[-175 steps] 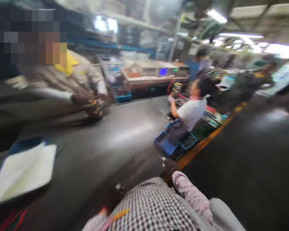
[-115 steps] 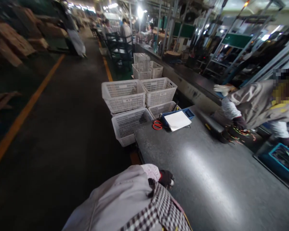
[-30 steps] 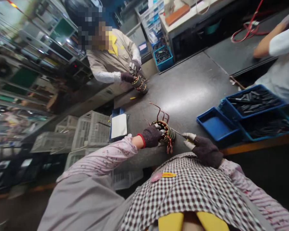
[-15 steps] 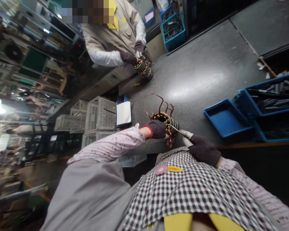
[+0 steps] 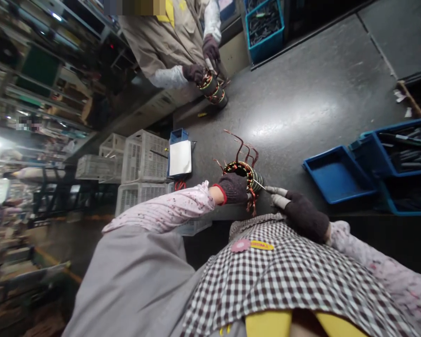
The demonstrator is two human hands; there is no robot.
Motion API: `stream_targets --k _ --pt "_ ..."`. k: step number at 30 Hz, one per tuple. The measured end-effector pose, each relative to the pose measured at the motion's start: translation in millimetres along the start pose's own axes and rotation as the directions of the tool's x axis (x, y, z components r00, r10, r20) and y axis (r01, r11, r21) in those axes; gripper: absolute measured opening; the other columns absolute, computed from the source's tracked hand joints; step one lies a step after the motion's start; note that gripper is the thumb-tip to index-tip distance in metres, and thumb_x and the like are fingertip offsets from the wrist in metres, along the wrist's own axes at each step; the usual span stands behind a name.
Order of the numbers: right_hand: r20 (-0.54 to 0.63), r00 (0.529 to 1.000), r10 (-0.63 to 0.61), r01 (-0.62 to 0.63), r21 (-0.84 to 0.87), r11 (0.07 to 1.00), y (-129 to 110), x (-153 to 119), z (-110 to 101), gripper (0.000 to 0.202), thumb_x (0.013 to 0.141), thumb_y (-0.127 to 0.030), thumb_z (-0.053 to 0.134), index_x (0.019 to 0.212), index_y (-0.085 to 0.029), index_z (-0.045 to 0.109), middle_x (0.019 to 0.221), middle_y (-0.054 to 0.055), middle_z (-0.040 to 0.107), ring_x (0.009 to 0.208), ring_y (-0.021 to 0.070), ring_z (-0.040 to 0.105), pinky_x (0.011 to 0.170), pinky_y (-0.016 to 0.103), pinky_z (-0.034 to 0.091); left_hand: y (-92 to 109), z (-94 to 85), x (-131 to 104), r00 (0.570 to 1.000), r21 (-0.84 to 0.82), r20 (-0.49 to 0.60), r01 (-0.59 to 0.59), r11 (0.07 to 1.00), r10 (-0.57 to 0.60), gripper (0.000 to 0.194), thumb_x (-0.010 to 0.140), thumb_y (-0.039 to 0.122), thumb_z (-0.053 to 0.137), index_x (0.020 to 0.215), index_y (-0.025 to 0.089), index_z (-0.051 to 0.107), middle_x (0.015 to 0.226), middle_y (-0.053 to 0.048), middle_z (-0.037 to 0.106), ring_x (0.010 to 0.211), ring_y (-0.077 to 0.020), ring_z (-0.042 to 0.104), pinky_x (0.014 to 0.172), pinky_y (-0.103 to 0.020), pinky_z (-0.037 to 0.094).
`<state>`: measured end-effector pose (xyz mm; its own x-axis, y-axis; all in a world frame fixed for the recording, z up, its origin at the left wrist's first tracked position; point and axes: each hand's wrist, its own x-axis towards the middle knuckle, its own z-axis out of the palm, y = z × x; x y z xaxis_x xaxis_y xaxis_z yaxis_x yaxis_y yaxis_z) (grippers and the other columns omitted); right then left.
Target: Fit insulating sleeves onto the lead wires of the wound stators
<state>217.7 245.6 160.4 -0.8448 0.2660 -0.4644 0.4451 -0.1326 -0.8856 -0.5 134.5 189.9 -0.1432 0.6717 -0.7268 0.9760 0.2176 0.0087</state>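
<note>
My left hand, in a dark knitted glove with a red cuff, grips the near rim of a motor stator. Yellow-green cord laces the stator's windings, and reddish-brown lead wires stick up from its far side. More wire ends hang at the near side. To the right is my right hand, gloved, with pale tape round its fingertips. Thumb and finger pinch a thin, pale needle-like tool whose far end reaches the stator's laced rim. The fingers inside the stator's bore are hidden.
Across the grey table, a co-worker's gloved hands work at another stator. Blue bins stand at right, some holding dark pieces. Another blue bin is at the back. White crates and a white pad lie left.
The whole view has shifted slightly. My hands keep nearly the same places at the stator, the needle-like tool still against its rim. One of the co-worker's hands has lifted away from their stator.
</note>
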Motion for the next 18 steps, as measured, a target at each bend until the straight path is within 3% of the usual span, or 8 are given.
stream_targets --k 3,6,9,11,13,15,17,18 --pt "0.12 0.992 0.034 -0.042 0.063 0.997 12.7 20.4 -17.7 0.058 0.095 -0.05 0.063 0.144 -0.02 0.072 0.084 0.003 0.081 0.063 0.017 0.067 0.057 0.027 0.054 0.0 -2.1 -2.6 0.999 -0.049 -0.026 0.027 0.998 -0.029 0.052 0.093 0.052 0.065 0.109 0.006 0.083 0.106 -0.022 0.08 0.101 -0.0379 0.075 0.088 -0.044 0.058" --pt "0.163 0.984 0.065 -0.068 0.009 0.998 15.8 41.0 -28.2 0.06 0.088 -0.051 0.071 0.139 -0.02 0.075 0.076 0.0 0.076 0.048 0.0097 0.048 0.046 0.022 0.04 0.1 -5.6 -3.4 0.998 -0.078 -0.018 0.054 0.996 -0.056 0.053 0.091 0.053 0.067 0.111 0.006 0.082 0.103 -0.022 0.08 0.103 -0.0378 0.075 0.09 -0.043 0.058" --pt "0.17 0.981 0.098 -0.127 0.17 0.977 5.7 43.4 -9.1 0.058 0.089 -0.054 0.069 0.137 -0.02 0.073 0.078 0.001 0.075 0.049 0.0086 0.043 0.044 0.02 0.033 1.2 -8.2 -2.7 0.997 -0.061 0.017 0.08 0.995 -0.079 0.051 0.092 0.051 0.066 0.11 0.007 0.082 0.103 -0.022 0.08 0.103 -0.0386 0.075 0.088 -0.044 0.059" --pt "0.2 0.969 0.145 -0.212 0.367 0.906 -4.1 35.0 12.6 0.059 0.096 -0.061 0.059 0.138 -0.021 0.07 0.085 0.004 0.076 0.048 0.0083 0.039 0.042 0.02 0.028 2.5 -9.9 -2.5 0.994 -0.026 0.04 0.104 0.994 -0.103 0.049 0.094 0.05 0.063 0.109 0.008 0.081 0.104 -0.022 0.079 0.104 -0.0381 0.076 0.088 -0.045 0.059" --pt "0.222 0.961 0.164 -0.252 0.461 0.851 -10.3 26.2 26.6 0.06 0.101 -0.065 0.048 0.137 -0.022 0.069 0.09 0.006 0.077 0.048 0.0089 0.038 0.041 0.021 0.026 3.2 -12.1 -2.1 0.991 0.002 0.071 0.115 0.993 -0.115 0.048 0.095 0.049 0.062 0.109 0.007 0.081 0.105 -0.023 0.079 0.103 -0.0377 0.076 0.088 -0.045 0.059" --pt "0.178 0.981 0.074 -0.133 0.353 0.926 -7.9 22.4 25.1 0.052 0.101 -0.06 0.051 0.13 -0.023 0.072 0.094 0.007 0.077 0.057 0.0126 0.052 0.049 0.023 0.04 2.6 -14.9 -0.7 0.988 0.009 0.117 0.105 0.994 -0.105 0.049 0.094 0.05 0.062 0.109 0.006 0.081 0.106 -0.024 0.079 0.102 -0.038 0.076 0.087 -0.045 0.059" --pt "0.073 0.991 -0.115 0.11 0.065 0.992 5.2 22.8 11.7 0.039 0.098 -0.047 0.061 0.123 -0.022 0.076 0.104 0.01 0.079 0.084 0.0214 0.069 0.073 0.03 0.056 0.9 -18.3 2.0 0.979 0.01 0.175 0.105 0.994 -0.105 0.052 0.092 0.052 0.066 0.11 0.006 0.081 0.106 -0.024 0.079 0.101 -0.0384 0.076 0.086 -0.044 0.059" --pt "0.019 0.98 -0.197 0.198 -0.094 0.976 14.9 23.2 3.9 0.035 0.097 -0.042 0.062 0.121 -0.021 0.077 0.11 0.012 0.079 0.098 0.0259 0.071 0.087 0.035 0.058 0.0 -20.0 3.7 0.975 0.011 0.194 0.11 0.994 -0.11 0.053 0.091 0.052 0.067 0.11 0.005 0.081 0.105 -0.024 0.079 0.101 -0.0383 0.076 0.086 -0.044 0.059"
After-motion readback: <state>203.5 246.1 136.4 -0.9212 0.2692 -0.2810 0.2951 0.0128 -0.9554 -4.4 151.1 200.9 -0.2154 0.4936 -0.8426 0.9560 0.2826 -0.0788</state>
